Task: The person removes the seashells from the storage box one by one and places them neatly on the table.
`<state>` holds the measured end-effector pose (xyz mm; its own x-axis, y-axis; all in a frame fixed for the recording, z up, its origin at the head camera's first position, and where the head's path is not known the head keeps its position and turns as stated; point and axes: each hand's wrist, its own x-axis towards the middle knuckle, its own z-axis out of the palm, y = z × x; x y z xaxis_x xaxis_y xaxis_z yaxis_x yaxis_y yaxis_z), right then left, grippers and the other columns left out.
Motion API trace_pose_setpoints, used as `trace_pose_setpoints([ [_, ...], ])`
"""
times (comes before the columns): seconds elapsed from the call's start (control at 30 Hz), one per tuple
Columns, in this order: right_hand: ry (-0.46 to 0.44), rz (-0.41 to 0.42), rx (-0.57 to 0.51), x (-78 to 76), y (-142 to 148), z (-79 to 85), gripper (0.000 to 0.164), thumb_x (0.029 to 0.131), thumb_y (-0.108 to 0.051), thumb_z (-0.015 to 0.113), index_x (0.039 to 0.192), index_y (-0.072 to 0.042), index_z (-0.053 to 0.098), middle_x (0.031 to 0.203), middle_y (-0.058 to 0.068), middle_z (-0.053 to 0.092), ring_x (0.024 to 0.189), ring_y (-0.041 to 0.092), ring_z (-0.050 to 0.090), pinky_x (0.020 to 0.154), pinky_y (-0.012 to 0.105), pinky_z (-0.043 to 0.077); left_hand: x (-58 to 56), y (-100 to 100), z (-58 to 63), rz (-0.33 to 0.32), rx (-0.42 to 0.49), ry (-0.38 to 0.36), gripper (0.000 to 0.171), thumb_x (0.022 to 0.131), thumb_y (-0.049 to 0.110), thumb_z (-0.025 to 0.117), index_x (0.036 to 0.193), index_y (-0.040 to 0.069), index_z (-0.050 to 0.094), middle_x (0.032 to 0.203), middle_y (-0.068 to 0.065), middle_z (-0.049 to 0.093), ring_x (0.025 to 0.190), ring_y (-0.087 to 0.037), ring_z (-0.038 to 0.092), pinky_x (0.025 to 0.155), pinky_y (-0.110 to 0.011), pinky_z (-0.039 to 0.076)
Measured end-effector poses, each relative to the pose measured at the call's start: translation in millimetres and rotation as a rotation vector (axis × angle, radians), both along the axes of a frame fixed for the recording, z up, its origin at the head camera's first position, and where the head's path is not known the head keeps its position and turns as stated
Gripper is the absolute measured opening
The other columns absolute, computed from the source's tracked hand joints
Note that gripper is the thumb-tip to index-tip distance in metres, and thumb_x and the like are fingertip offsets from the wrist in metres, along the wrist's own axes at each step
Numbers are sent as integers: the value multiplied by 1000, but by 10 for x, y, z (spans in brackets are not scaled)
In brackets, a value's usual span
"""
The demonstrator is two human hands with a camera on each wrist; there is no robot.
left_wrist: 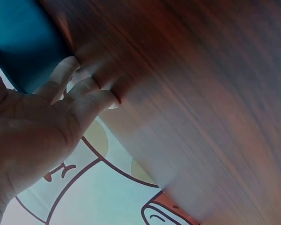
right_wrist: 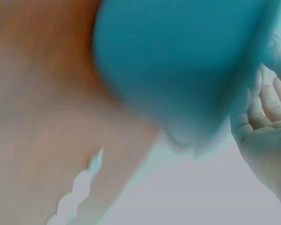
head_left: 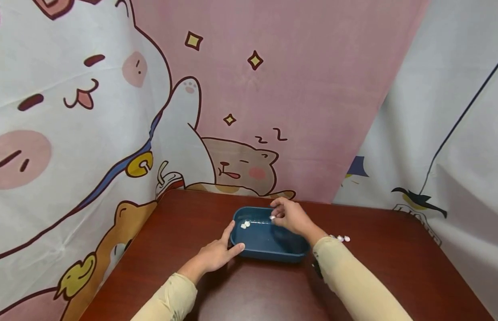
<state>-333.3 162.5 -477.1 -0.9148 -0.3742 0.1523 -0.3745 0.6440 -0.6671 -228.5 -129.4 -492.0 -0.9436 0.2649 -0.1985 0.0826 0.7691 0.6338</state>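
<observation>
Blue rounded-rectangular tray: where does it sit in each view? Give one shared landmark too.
Head: the blue rounded-rectangular tray is below and slightly right of picture centre, with the left hand at its left side.
Left wrist: top-left corner, cut off by the frame.
Right wrist: top, centre to right, blurred, cut off by the top edge.
Shared landmark: the reddish-brown wood-grain table.

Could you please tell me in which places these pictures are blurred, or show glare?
Head view: fairly clear, with a soft glare on the table near the bottom edge; left wrist view: rather dim, a hazy pale sheen on the table; right wrist view: the tray blurred, the white pieces washed out.
</observation>
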Motion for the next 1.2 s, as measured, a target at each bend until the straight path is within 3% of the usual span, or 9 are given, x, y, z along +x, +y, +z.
trace_pose_setpoints([
  [0.1,46,-53,17,-20,559,113,41,89,-1,83,126,1,65,100,9,79,91,18,73,80,35,59,-1,3,-7,1,-1,8,93,104,64,57,174,25,9,148,-26,63,128,-41,66,105,-68,48],
  [0.17,56,-115,51,-8,1020,100,41,90,-2,82,127,2,64,100,11,78,91,20,73,79,34,58,-3,0,-12,-2,-3,10,93,104,63,57,174,25,8,147,-26,63,128,-41,66,104,-68,49],
  [0.33,-16,-285,158,131,2114,-98,46,93,-8,81,131,7,60,104,16,77,93,25,72,76,36,56,-24,-19,-9,-2,-23,23,92,105,64,56,174,25,8,139,-25,68,122,-38,68,101,-65,51],
  [0.43,-83,-339,185,217,2477,-228,50,92,-7,81,132,10,58,103,17,76,90,22,70,73,34,54,-29,-26,-7,8,-27,21,93,105,63,57,174,26,7,135,-23,69,120,-37,69,100,-65,51],
  [0.53,-98,-316,196,238,2593,-347,51,89,-7,82,131,11,59,102,15,76,88,17,68,74,30,52,-24,-23,-14,16,-21,10,93,104,63,57,174,27,7,136,-23,69,122,-37,68,101,-66,51],
  [0.67,-104,-255,168,216,2533,-448,48,87,-3,81,129,10,62,103,15,77,89,15,69,73,25,52,-20,-9,-27,15,-18,6,92,105,64,56,174,28,7,144,-25,65,125,-39,67,103,-66,50],
  [1.03,-182,-222,93,190,2416,-497,44,89,7,78,130,11,62,114,25,75,101,29,71,74,19,53,-21,6,-27,1,-18,11,92,105,64,56,174,27,8,149,-25,62,130,-41,65,104,-66,49],
  [1.2,-180,-218,102,197,2417,-527,46,89,5,79,131,10,62,117,26,74,107,36,71,78,25,56,-19,5,-33,4,-15,5,91,105,63,57,174,28,7,151,-25,61,132,-41,64,106,-67,48],
])
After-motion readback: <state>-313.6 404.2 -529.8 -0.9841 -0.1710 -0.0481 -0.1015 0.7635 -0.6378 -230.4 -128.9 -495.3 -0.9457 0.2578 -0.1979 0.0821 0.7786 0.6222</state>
